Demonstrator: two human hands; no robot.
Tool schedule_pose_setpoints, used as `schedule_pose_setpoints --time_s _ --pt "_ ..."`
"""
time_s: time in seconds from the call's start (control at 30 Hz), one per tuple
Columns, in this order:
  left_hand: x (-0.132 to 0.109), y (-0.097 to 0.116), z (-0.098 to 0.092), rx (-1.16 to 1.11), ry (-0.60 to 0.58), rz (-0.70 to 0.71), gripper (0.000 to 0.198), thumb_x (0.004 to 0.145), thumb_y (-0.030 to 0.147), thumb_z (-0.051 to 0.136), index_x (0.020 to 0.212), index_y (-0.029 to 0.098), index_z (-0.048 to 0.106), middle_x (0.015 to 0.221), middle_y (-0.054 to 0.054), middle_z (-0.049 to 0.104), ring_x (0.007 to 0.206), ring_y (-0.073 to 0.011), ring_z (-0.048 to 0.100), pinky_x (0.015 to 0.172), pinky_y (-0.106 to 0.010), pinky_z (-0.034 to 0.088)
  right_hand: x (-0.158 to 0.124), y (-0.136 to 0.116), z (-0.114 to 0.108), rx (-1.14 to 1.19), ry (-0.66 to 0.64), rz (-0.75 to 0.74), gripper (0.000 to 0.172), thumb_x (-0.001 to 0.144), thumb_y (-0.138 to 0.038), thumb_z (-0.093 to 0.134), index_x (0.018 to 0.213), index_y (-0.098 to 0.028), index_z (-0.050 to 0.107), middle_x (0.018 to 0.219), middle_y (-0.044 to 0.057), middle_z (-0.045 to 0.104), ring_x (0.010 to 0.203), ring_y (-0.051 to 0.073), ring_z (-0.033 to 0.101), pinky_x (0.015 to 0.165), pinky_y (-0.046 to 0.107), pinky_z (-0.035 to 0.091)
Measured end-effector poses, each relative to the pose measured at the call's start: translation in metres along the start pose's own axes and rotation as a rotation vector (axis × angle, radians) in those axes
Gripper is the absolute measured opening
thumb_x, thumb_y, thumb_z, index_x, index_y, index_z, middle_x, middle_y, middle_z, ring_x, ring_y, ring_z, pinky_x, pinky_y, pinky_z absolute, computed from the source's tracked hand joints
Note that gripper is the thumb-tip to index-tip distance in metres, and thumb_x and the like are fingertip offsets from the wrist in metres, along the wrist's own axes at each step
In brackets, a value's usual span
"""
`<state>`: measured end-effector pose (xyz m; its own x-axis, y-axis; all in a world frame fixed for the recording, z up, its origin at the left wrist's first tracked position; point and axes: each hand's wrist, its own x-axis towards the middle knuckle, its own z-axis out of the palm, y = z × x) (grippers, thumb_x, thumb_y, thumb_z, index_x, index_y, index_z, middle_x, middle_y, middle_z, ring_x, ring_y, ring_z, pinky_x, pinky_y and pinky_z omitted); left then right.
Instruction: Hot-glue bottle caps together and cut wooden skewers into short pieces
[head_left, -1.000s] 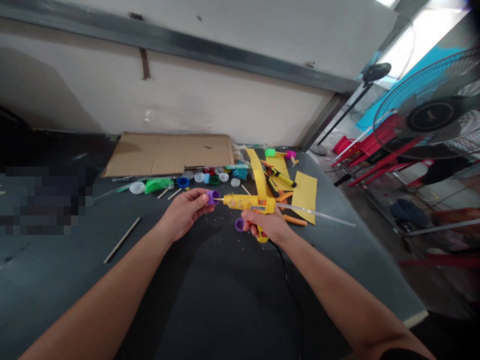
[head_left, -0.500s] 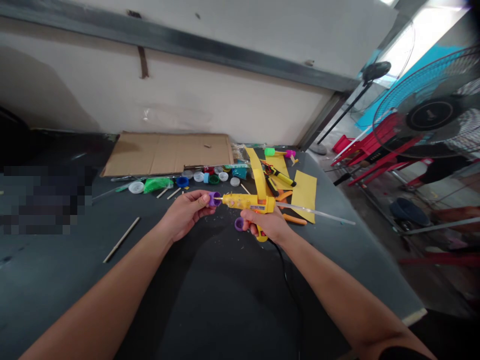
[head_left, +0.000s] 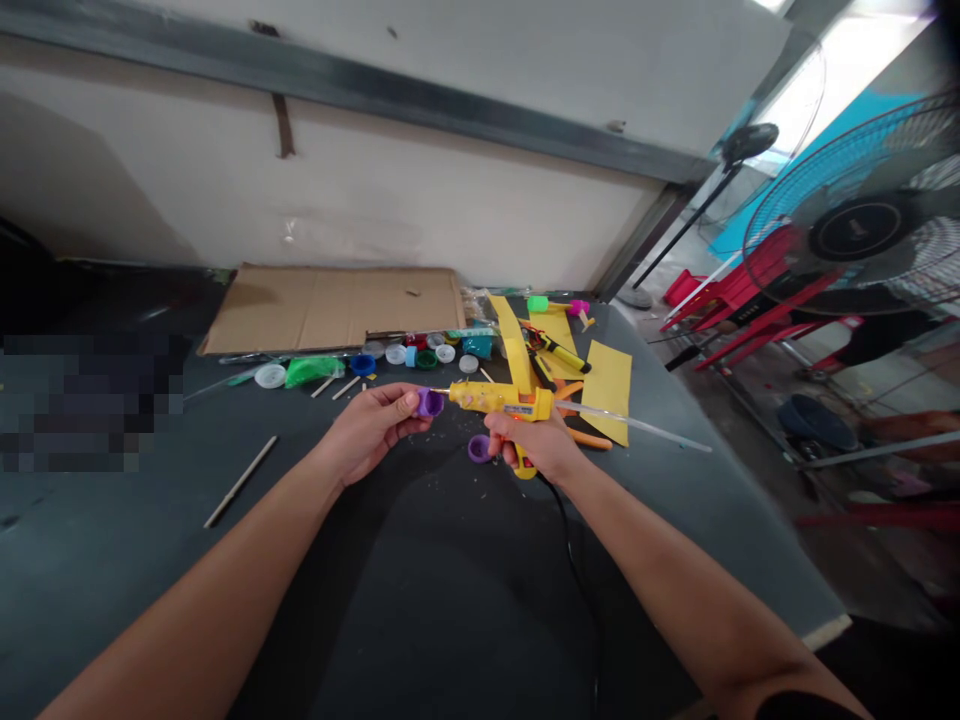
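Observation:
Between the fingertips of my left hand (head_left: 379, 425) is a purple bottle cap (head_left: 430, 403), its hollow side turned to the right. My right hand (head_left: 536, 443) grips the handle of a yellow hot glue gun (head_left: 499, 400), which points left. The gun's metal tip is at the upper rim of the held cap; whether it touches cannot be made out. A clear glue stick (head_left: 630, 422) juts from the back of the gun. A second purple cap (head_left: 480, 449) lies on the dark table just left of my right fingers.
Behind my hands are several loose caps, including a blue cap (head_left: 364, 365), and a flat cardboard sheet (head_left: 337, 305). Yellow sheets (head_left: 609, 390) and an orange-handled tool (head_left: 591, 439) lie to the right. A thin stick (head_left: 241, 481) rests at left. A black cord (head_left: 570, 540) trails toward me.
The glue gun's tip has shifted from the cap's hollow up to its upper rim, slightly to the right. The held cap has turned a little in my left fingers.

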<state>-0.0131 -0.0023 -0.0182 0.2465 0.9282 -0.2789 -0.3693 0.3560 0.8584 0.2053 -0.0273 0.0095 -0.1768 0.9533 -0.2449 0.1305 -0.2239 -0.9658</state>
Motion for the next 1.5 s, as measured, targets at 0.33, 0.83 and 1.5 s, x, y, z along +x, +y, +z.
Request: schedule_pose_setpoints --time_s 0.33,0.83,1.5 --pt "0.0000 0.0004 -0.0002 -0.008 -0.005 -0.008 0.015 0.071 0.024 0.077 0.082 0.014 0.074 0.079 -0.004 0.072 0.064 -0.0097 0.063 0.066 -0.022 0.055 0.0001 -0.0002 -0.0001 -0.008 0.000 -0.027 0.036 0.070 -0.045 0.070 0.051 -0.015 0.062 0.045 0.001 0.058 0.034 0.006 0.045 0.034 0.019 0.039" --pt "-0.0014 0.0024 0.0009 -0.003 0.008 -0.011 0.016 0.070 0.024 0.077 0.083 0.014 0.074 0.081 -0.006 0.073 0.063 -0.0102 0.063 0.066 -0.023 0.055 0.0021 0.0016 -0.0015 0.009 0.006 -0.031 0.035 0.069 -0.045 0.071 0.053 -0.015 0.062 0.048 0.001 0.060 0.035 0.006 0.046 0.033 0.018 0.039" --pt "-0.0015 0.0025 -0.0005 -0.006 -0.004 -0.007 0.017 0.071 0.024 0.077 0.084 0.013 0.074 0.083 -0.006 0.073 0.065 -0.0102 0.064 0.066 -0.021 0.056 0.0042 0.0048 -0.0036 -0.023 0.031 -0.018 0.035 0.068 -0.046 0.072 0.054 -0.016 0.060 0.045 0.000 0.058 0.034 0.006 0.046 0.033 0.018 0.039"
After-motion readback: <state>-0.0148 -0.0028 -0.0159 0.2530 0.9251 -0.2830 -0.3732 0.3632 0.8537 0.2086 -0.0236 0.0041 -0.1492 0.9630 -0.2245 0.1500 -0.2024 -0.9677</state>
